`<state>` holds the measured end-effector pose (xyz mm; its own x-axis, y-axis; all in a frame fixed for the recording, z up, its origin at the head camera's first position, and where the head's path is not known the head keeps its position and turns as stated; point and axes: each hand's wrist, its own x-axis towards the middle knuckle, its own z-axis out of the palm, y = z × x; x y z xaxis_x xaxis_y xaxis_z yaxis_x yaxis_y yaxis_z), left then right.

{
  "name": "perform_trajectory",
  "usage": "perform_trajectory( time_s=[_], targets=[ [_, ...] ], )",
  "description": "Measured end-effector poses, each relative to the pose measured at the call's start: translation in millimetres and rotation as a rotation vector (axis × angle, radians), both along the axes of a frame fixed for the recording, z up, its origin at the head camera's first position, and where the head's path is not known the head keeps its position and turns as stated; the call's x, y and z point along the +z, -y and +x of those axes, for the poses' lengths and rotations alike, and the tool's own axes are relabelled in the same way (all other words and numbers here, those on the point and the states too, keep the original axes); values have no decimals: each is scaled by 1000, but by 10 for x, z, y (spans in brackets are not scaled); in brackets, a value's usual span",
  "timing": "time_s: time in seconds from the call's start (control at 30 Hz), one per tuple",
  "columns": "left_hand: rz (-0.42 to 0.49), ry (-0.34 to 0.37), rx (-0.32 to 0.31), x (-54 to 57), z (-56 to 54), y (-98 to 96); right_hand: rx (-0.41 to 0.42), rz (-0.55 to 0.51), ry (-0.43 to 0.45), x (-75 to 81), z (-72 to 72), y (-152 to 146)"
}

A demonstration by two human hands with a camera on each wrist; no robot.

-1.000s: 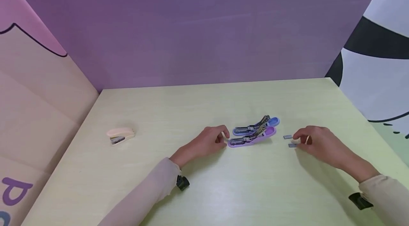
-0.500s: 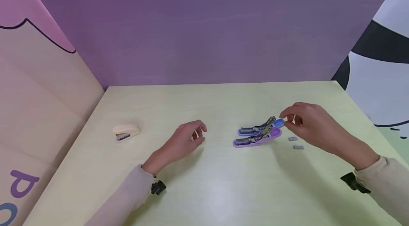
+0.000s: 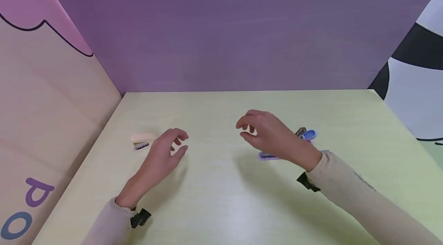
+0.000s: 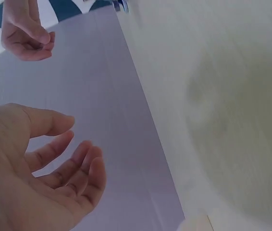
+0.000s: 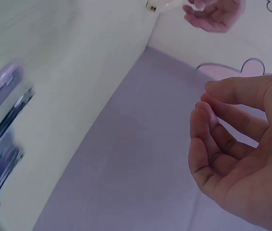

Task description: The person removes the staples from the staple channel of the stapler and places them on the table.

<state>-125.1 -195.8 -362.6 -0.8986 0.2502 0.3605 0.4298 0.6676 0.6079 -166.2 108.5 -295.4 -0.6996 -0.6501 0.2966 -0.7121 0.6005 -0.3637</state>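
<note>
Lying just left of the left hand (image 3: 162,156), the pink stapler (image 3: 142,141) is pointed sideways; both it and the right hand (image 3: 268,135) are held loosely open, empty.

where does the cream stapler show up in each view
Head: the cream stapler lies on the table, left of centre, just beyond the left hand.
Left wrist: not in view.
Right wrist: blurred, at the top edge, beside the left hand.
Shared landmark: the purple back wall.
</note>
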Motion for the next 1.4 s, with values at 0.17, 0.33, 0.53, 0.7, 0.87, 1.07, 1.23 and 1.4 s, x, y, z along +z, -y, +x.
perform_trajectory(
  time_s=[0.17,0.33,0.53,0.7,0.87,1.07,1.23,1.4],
  targets=[
    [19,-104,93,32,21,277,54,10,60,-98,-97,414],
    [26,-152,189,-32,69,621,92,27,136,-293,-169,864],
    [6,-116,296,-214,187,988,140,32,215,-558,-202,1373],
    [-5,-18,302,-309,231,1235,132,28,239,-679,-247,1758],
    [16,112,277,-370,184,1459,107,19,222,-745,-297,2061],
    [116,382,234,-458,70,1644,76,14,233,-798,-358,2354],
    [111,485,229,-547,7,1653,46,56,239,-914,-403,2552],
    [42,428,215,-585,-114,1595,67,57,279,-1035,-451,2610]
  ],
)
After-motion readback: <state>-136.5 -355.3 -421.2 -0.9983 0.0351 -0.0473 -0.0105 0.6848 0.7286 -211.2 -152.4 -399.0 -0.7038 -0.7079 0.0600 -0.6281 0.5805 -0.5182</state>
